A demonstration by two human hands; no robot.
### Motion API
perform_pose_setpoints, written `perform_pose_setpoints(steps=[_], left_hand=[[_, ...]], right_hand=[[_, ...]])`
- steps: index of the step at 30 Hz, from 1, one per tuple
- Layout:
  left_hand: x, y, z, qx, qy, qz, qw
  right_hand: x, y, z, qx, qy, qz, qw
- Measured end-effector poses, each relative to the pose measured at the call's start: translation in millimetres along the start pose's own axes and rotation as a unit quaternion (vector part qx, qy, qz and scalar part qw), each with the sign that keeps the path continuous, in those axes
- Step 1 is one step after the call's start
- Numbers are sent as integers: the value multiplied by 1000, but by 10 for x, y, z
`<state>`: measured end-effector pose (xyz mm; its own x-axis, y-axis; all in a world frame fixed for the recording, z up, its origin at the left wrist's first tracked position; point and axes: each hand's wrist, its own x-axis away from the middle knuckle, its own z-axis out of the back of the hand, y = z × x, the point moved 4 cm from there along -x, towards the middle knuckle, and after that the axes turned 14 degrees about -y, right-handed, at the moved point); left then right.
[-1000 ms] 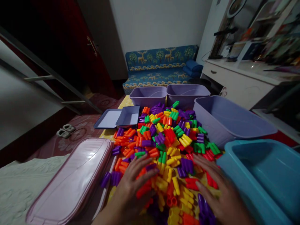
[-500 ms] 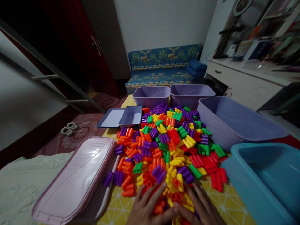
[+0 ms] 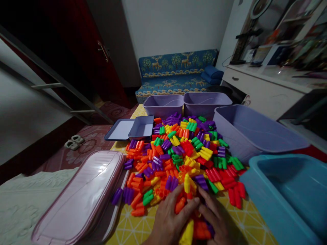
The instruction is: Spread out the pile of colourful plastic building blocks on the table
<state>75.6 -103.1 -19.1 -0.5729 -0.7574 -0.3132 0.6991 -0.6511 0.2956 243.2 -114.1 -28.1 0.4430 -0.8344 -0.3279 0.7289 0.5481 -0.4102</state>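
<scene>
A heap of plastic interlocking tube blocks (image 3: 176, 160) in orange, purple, green, yellow and red covers the middle of the mat. My left hand (image 3: 173, 217) lies at the heap's near edge, its fingers over orange blocks (image 3: 180, 205). My right hand (image 3: 217, 217) rests close beside it, fingertips among the blocks. A yellow block (image 3: 187, 234) stands out between the two hands. Both palms and any blocks under them are hidden, so I cannot tell whether either hand holds a block.
Lilac tubs (image 3: 163, 106) (image 3: 207, 105) stand behind the heap, a larger lilac tub (image 3: 255, 132) at its right. A blue tub (image 3: 286, 183) sits at near right, a pink lid (image 3: 79, 197) at near left, and lilac trays (image 3: 119, 130) at far left.
My hands have drawn together at the near edge of the heap, and the blocks there have shifted. The head view has moved slightly.
</scene>
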Motion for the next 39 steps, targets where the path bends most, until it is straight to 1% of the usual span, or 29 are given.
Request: perform_pose_setpoints(steps=[1,2,3,4,6,7,8,9,10,11,13,14,15,16,19,21,23,25,27,29,32,35,39], left_hand=[[-53,7,4,53,-1,17,998],[-114,15,19,113,-2,30,993],[-187,21,43,174,-6,42,984],[-276,22,77,228,-11,52,972],[-504,7,193,299,-22,58,952],[-643,-19,267,316,-31,59,947],[-791,-56,361,319,-27,53,946],[-944,-99,454,317,-30,40,947],[-1091,-157,539,315,-34,35,948],[-1223,-226,619,305,-33,37,951],[-1421,-377,727,264,-38,57,962],[-1480,-447,759,238,-37,65,968],[-1511,-514,778,212,-30,72,974],[-1517,-578,787,189,-12,79,979],[-1435,-761,751,142,77,111,981],[-1356,-857,680,117,122,132,977],[-1305,-911,588,88,127,141,978],[-1282,-933,506,59,110,148,981],[-1276,-935,453,42,94,153,983],[-1275,-930,434,33,94,153,983],[-1267,-933,435,25,103,149,983],[-1250,-951,446,26,120,146,982],[-1219,-989,437,53,144,150,977]], right_hand=[[-54,-9,31,-67,27,-28,997],[-111,-11,56,-140,56,-59,987],[-174,-1,66,-216,77,-100,968],[-245,16,65,-292,94,-148,940],[-430,56,53,-429,104,-242,864],[-548,79,69,-483,113,-274,824],[-689,104,106,-525,120,-285,793],[-847,138,170,-552,130,-278,776],[-1013,182,247,-566,133,-259,772],[-1170,240,333,-565,136,-235,779],[-1414,383,504,-500,153,-191,831],[-1487,461,566,-456,169,-179,855],[-1528,536,598,-420,184,-173,872],[-1540,605,601,-395,200,-172,880],[-1470,720,502,-348,249,-149,891],[-1410,694,416,-275,267,-107,917],[-1385,626,340,-197,251,-67,945],[-1396,570,288,-150,207,-46,966],[-1420,531,271,-119,156,-39,980],[-1439,505,268,-82,104,-44,990],[-1442,488,273,-37,60,-67,995],[-1438,496,268,-32,53,-76,995],[-1439,539,267,-64,86,-55,993]])
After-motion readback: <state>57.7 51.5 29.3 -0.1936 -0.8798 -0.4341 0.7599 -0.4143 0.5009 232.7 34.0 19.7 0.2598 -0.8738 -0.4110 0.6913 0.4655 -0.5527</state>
